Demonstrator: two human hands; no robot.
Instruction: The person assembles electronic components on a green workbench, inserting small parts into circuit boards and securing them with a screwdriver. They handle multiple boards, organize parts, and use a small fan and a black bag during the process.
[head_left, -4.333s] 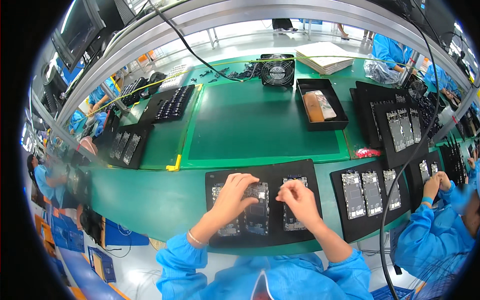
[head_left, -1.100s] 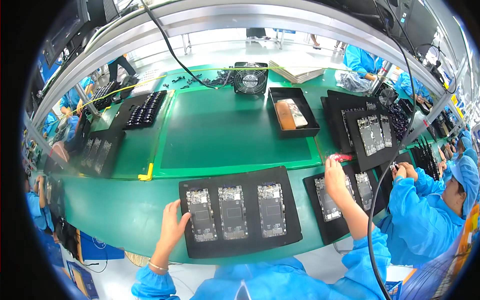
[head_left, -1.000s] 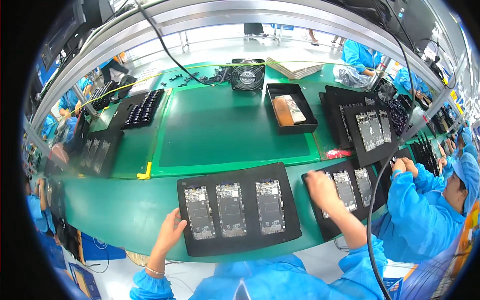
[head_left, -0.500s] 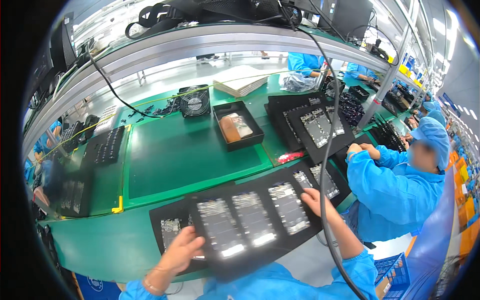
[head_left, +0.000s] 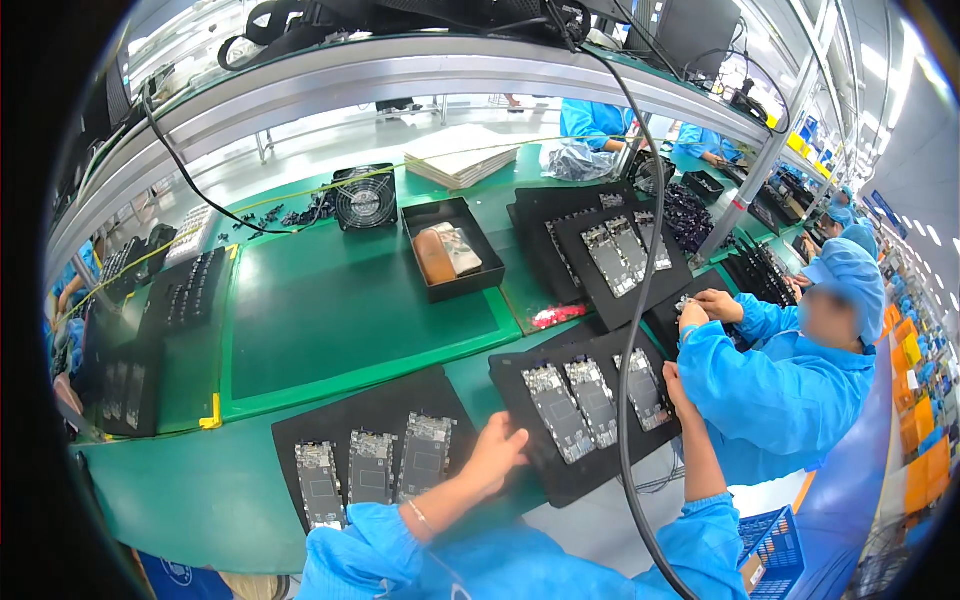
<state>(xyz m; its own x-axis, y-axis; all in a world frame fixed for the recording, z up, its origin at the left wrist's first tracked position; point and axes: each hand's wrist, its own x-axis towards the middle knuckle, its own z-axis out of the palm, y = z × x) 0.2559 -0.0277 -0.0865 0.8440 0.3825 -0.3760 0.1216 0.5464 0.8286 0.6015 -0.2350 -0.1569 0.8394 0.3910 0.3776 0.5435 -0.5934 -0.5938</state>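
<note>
A black tray (head_left: 520, 395) bearing three circuit boards (head_left: 597, 400) lies tilted at the front right, overlapping another dark sheet behind it. My right hand (head_left: 682, 392) grips its right edge, fingers partly hidden behind the edge. At the opposite edge is my left hand (head_left: 492, 455), fingers apart, the tips at or just beside the rim; I cannot tell whether they touch. To the left, a second black tray (head_left: 385, 410) rests on the green table, with three more circuit boards (head_left: 372, 470) in a row. My left forearm covers its lower right corner.
A black box (head_left: 455, 285) with a brown and a pale item stands mid-table, beside a fan (head_left: 364, 200). Stacked black trays (head_left: 575, 240) with boards lie behind. A black cable (head_left: 632, 380) hangs across the front. A co-worker (head_left: 800, 360) in blue sits close on the right.
The tray with three boards has moved right in my hands, uncovering the second tray on the left. My left hand has followed it rightward and its fingers have loosened. The view has shifted slightly.
</note>
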